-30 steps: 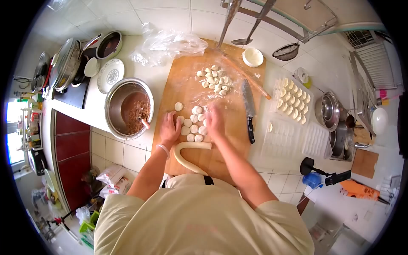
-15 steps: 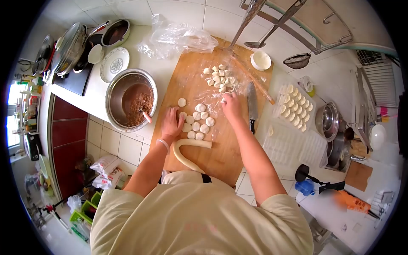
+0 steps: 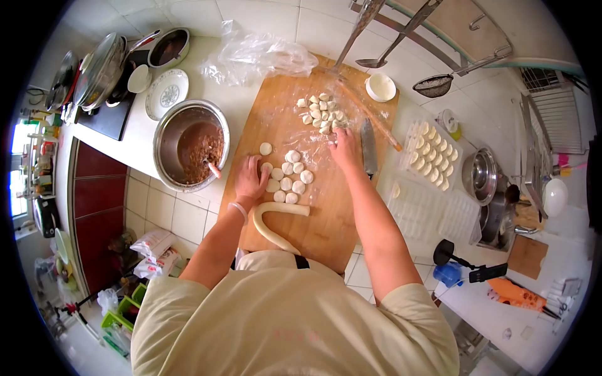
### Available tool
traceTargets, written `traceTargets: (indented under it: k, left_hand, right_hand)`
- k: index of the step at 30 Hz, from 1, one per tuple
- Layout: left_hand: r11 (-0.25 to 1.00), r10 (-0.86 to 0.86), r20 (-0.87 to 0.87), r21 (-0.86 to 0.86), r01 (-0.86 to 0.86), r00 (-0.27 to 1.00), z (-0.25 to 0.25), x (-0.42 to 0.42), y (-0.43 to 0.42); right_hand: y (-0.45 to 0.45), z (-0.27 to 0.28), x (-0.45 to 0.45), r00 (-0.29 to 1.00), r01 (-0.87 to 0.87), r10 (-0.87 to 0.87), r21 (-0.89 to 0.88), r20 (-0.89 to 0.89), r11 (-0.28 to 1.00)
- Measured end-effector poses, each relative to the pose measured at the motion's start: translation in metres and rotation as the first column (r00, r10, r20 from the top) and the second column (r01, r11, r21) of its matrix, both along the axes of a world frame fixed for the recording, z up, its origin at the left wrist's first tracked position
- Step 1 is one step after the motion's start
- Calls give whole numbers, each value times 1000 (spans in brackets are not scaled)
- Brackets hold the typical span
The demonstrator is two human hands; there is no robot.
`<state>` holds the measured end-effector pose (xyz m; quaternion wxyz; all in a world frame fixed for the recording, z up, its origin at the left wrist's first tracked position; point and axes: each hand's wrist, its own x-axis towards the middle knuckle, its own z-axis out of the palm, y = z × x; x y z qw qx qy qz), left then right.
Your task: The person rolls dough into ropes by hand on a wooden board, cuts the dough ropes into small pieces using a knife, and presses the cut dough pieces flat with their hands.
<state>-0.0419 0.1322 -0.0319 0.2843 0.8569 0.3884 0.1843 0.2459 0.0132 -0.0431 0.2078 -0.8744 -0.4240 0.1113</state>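
Observation:
My left hand [image 3: 251, 180] lies palm down on the wooden board [image 3: 332, 232], its fingers stretched out beside flattened round dough pieces [image 3: 286, 183]. One dough disc by its fingertips is partly hidden. My right hand [image 3: 343, 150] is further up the board, thumb and fingers apart, at the lower edge of a heap of small cut dough lumps [image 3: 321, 113]. No lump shows clearly in its grasp. A curved dough rope [image 3: 266, 229] lies between my left wrist and my body. To the right of my right hand rests a kitchen knife [image 3: 369, 147].
A steel pot of minced filling [image 3: 159, 141] stands left of the board. A rolling pin [image 3: 370, 113] and small white bowl [image 3: 380, 87] are at the upper right. Right of the board is a tray of dumplings [image 3: 433, 155]. Ladles and a strainer [image 3: 433, 86] hang above.
My right hand has shifted slightly up and right relative to the dough lumps, and its fingers have spread. My left hand stays by the discs. The whole view has moved slightly.

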Motion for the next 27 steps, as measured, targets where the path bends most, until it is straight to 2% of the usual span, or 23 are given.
traceTargets:
  k: [1,3,7,9,10,12,15,17,19,23,25,26,27]
  left_hand:
    - [1000,3,8,4,-3,1000,0,0,0]
    - [1000,9,16,5,-9,1000,0,0,0]
    - [1000,9,31,22,-9,999,3,1,0]
    - [1000,9,30,23,-10,1000,5,-1,0]
    - [1000,4,19,-2,-4,1000,4,0,1]
    - [1000,-8,8,-26,8,1000,3,-1,0]
    - [1000,0,23,-1,0,1000,1,1,2]
    - [1000,-1,29,-13,2,1000,0,-1,1]
    - [1000,0,16,-26,0,1000,1,0,2]
    - [1000,1,10,-21,-1,1000,-8,-1,1]
    - [1000,-12,3,5,12,1000,-6,-2,1]
    - [1000,-11,-7,3,11,1000,-4,-2,1]
    - [1000,-11,-16,1,11,1000,-4,-1,2]
  right_hand:
    - [1,12,-2,1000,-6,6,-3,0,1000]
    - [-1,31,-7,991,75,-71,33,-109,997]
    - [-8,26,-18,994,110,-109,44,-25,993]
    - [-2,21,-26,987,76,-70,33,-142,997]
    - [4,20,-30,987,75,-70,35,-143,997]
    - [14,17,-43,992,-110,117,130,-47,985]
    - [9,18,-59,982,-189,188,118,23,975]
    - [-10,24,-57,986,-165,168,96,-22,982]
    - [-37,10,-51,931,87,-20,169,-363,982]
    - [-67,-6,-53,953,152,-93,187,-290,971]
    - [-59,1,-57,984,120,-73,303,-162,945]
    - [-56,5,-59,983,125,-77,306,-164,944]
    - [-53,7,-59,994,91,-71,308,-78,947]
